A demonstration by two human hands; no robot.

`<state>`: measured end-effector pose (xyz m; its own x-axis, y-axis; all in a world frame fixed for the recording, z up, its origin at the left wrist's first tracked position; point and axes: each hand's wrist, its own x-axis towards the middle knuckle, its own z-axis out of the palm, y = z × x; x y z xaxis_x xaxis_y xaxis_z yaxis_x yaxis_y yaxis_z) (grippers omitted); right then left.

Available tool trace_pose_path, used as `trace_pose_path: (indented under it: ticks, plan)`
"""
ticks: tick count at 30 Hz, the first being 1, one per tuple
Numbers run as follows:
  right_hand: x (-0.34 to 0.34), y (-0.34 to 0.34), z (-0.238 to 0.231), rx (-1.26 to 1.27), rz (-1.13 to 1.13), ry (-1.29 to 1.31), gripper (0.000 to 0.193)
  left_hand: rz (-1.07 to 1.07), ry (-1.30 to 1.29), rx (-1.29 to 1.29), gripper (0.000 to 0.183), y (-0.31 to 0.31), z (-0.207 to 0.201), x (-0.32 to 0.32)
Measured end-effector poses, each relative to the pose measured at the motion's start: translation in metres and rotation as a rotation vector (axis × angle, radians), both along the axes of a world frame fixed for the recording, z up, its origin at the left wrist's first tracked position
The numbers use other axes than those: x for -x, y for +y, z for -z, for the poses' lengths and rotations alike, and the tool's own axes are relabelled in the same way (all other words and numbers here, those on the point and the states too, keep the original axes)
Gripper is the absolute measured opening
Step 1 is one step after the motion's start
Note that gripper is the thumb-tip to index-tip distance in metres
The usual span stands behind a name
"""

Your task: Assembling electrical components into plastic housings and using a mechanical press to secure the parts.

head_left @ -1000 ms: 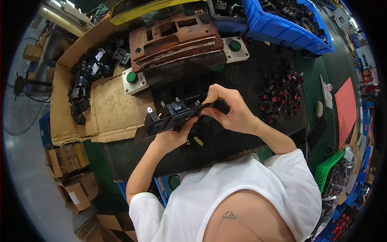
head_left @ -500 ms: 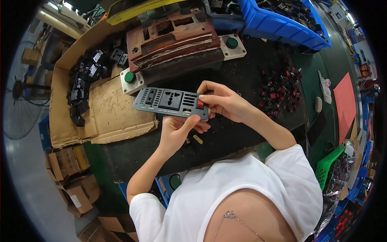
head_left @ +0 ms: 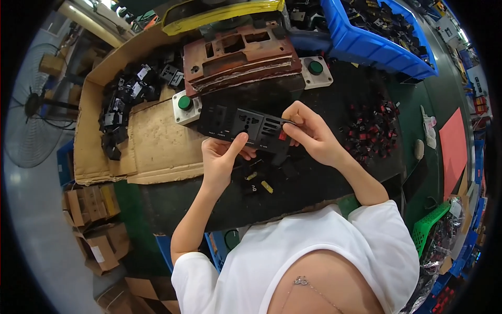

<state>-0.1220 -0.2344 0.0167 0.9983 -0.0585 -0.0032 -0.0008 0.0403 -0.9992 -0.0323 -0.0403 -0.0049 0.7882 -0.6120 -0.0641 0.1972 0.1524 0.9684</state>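
A dark faceplate (head_left: 222, 123) with a universal power socket, vent slots and a red switch (head_left: 283, 135) is held above the black worktop. My left hand (head_left: 222, 157) is closed on its near edge, thumb on the front near the socket and fingers underneath. At the plate's right end, my right hand (head_left: 312, 132) pinches around the corner by the red switch; the exact contact of its fingertips is partly hidden. Beyond the plate stands a worn reddish-brown metal fixture (head_left: 243, 57) with rectangular cutouts, flanked by a left green push button (head_left: 185, 102) and a right green push button (head_left: 315, 67).
At left, an open cardboard box (head_left: 162, 141) holds black socket parts (head_left: 117, 112). Small red-and-black switches (head_left: 371, 125) are heaped at right. Behind them stands a blue bin (head_left: 376, 47) of parts. Small yellow pieces (head_left: 267, 187) lie near the table's front edge.
The plate has tilted, its front now darker and facing the fixture more. My left thumb has shifted from the plate's right end toward the socket. The whole view has shifted slightly.
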Motion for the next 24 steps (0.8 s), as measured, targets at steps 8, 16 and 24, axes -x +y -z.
trace_pose_path:
  ticks: [8,16,24]
  plan:
    - [0.001,0.004,0.006,0.168,0.068,-0.189,0.004,-0.052,0.035,0.031,0.011,0.002,-0.004,0.000]
    - [-0.002,-0.014,-0.009,0.621,0.187,-0.536,0.011,-0.198,-0.157,0.156,0.014,0.011,-0.005,-0.015]
    - [-0.004,-0.017,-0.005,0.636,0.180,-0.544,0.011,-0.196,-0.284,0.083,0.014,0.013,-0.007,-0.009]
